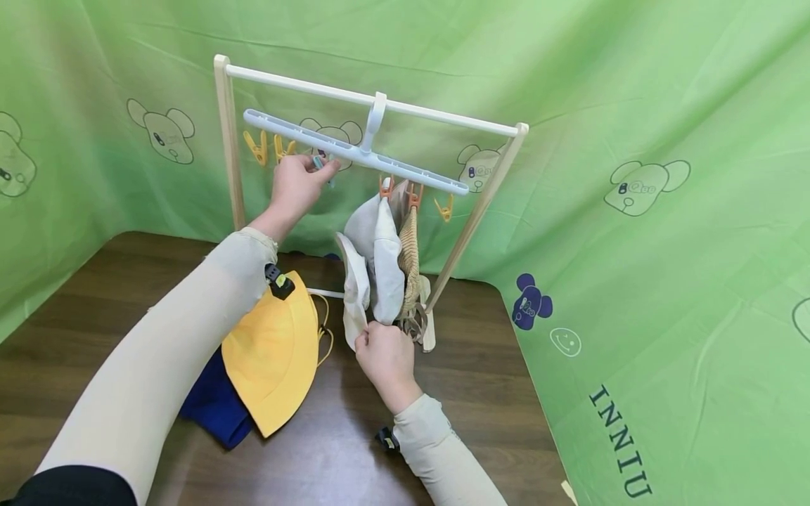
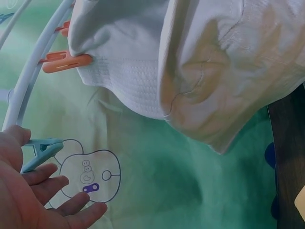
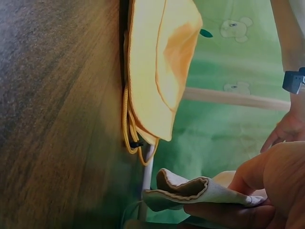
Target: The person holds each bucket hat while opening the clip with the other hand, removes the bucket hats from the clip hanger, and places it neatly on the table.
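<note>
My left hand (image 1: 296, 184) is raised to the pale blue hanger (image 1: 304, 133), pinching a light blue clothespin (image 2: 45, 151) between thumb and forefinger; its other fingers are spread in the left wrist view. Lower down, my right hand (image 1: 387, 358) grips the bottom edge of a white cloth hat (image 1: 387, 270). An orange clothespin (image 2: 66, 62) bites the upper edge of this white fabric, which hangs in folds. Just right of it a tan woven hat (image 1: 410, 260) hangs from another orange clothespin (image 1: 414, 197).
A wooden rack with a white top rail (image 1: 304, 86) carries the hanger. Yellow clothespins (image 1: 256, 149) dangle at both ends. On the brown table (image 1: 481, 393), a yellow hat (image 1: 275, 351) with a cord overlaps dark blue fabric (image 1: 215, 404). Green printed cloth (image 1: 664, 281) surrounds the table.
</note>
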Demonstrator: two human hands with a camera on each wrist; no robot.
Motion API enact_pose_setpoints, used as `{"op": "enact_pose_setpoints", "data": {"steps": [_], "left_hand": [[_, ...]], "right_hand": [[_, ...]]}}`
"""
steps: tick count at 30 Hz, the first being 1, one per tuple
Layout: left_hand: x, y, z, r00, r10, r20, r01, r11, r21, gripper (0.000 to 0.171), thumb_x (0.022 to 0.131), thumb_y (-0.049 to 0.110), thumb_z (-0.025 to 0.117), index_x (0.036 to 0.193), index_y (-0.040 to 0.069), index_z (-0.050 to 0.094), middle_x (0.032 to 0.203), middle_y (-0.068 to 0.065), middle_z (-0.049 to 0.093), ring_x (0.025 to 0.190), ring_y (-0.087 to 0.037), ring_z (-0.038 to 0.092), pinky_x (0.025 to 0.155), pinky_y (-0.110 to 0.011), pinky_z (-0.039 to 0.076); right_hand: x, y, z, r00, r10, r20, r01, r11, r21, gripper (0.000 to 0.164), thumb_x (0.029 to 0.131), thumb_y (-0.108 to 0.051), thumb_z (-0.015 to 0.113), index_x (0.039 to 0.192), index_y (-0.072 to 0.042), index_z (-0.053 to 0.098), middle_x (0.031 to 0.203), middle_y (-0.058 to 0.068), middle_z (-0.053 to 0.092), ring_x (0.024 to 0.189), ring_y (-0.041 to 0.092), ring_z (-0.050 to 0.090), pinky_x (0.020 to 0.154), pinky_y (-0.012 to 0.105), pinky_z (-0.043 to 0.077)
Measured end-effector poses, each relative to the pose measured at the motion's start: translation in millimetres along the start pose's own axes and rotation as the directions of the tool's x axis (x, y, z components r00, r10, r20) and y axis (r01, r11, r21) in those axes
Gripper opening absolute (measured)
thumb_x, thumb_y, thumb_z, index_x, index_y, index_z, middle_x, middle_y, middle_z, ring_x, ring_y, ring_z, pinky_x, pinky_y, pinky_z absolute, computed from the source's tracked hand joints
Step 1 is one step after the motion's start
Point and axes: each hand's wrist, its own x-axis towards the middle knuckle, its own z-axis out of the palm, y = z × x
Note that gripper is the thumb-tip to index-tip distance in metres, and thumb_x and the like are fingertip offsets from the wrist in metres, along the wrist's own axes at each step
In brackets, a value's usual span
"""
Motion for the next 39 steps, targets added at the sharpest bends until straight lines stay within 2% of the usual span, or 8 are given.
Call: {"op": "enact_pose_setpoints", "data": {"steps": [4,11,26,30,33,37,39], "left_hand": [[0.5,1.8,-1.3,1.000,0.007,-0.002,-0.007,1.000,0.005,0.042,0.095,0.054,0.068,0.091,0.012,0.072,0.055,0.008,0.044,0.051,-0.009,0.037,0.048,-0.026,0.030],[0.3,1.0,-7.0,0.999,0.019,-0.043,-0.018,1.000,0.022,0.047,0.095,0.054,0.067,0.074,0.013,0.059,0.054,0.008,0.044,0.051,-0.010,0.039,0.049,-0.027,0.031],[-4.7,1.2,-9.0,0.998,0.043,-0.034,-0.043,0.999,0.010,0.043,0.094,0.055,0.068,0.084,0.013,0.065,0.059,0.009,0.050,0.054,-0.009,0.042,0.051,-0.027,0.034],[-7.7,-1.6,-8.4,0.999,0.043,-0.014,-0.043,0.999,0.010,0.041,0.095,0.053,0.068,0.094,0.012,0.073,0.071,0.002,0.062,0.059,-0.011,0.042,0.056,-0.029,0.036],[-10.2,-4.4,-7.1,0.999,0.041,0.008,-0.041,0.999,0.006,0.040,0.096,0.050,0.068,0.103,0.012,0.076,0.090,-0.004,0.073,0.067,-0.012,0.048,0.060,-0.030,0.039],[-12.8,-6.7,-6.4,0.999,0.044,0.031,-0.044,0.999,0.016,0.040,0.097,0.047,0.068,0.111,0.010,0.076,0.114,-0.008,0.076,0.091,-0.015,0.064,0.072,-0.030,0.047],[-13.7,-7.5,-6.8,0.998,0.048,0.041,-0.049,0.998,0.025,0.041,0.097,0.046,0.068,0.115,0.009,0.075,0.120,-0.009,0.075,0.104,-0.018,0.067,0.080,-0.033,0.051]], "right_hand": [[0,0,0,1.000,-0.002,-0.001,0.002,1.000,-0.008,0.031,0.079,-0.016,0.067,0.053,-0.020,0.049,0.051,0.004,0.059,0.048,0.032,0.060,0.044,0.045,0.042],[0,-2,3,1.000,-0.008,0.024,0.009,1.000,-0.019,0.034,0.080,-0.017,0.068,0.054,-0.021,0.046,0.051,0.004,0.057,0.048,0.029,0.060,0.043,0.044,0.041],[-1,-3,1,1.000,-0.022,0.017,0.023,0.999,-0.023,0.036,0.081,-0.018,0.069,0.054,-0.022,0.045,0.049,0.000,0.053,0.046,0.026,0.057,0.042,0.042,0.040],[-3,-2,1,1.000,-0.022,0.016,0.023,0.999,-0.033,0.034,0.081,-0.018,0.069,0.055,-0.022,0.048,0.050,0.001,0.055,0.046,0.027,0.058,0.042,0.042,0.040],[-5,-1,0,1.000,-0.022,0.006,0.022,0.999,-0.040,0.033,0.081,-0.018,0.069,0.055,-0.021,0.049,0.050,0.002,0.056,0.046,0.027,0.058,0.042,0.043,0.040],[-7,-1,-1,1.000,-0.028,-0.012,0.027,0.999,-0.039,0.032,0.080,-0.017,0.070,0.056,-0.020,0.049,0.050,0.003,0.057,0.046,0.028,0.058,0.041,0.043,0.039],[-7,-2,-1,0.999,-0.031,-0.018,0.030,0.999,-0.040,0.031,0.080,-0.017,0.070,0.056,-0.019,0.050,0.050,0.004,0.057,0.046,0.029,0.058,0.041,0.043,0.039]]}}
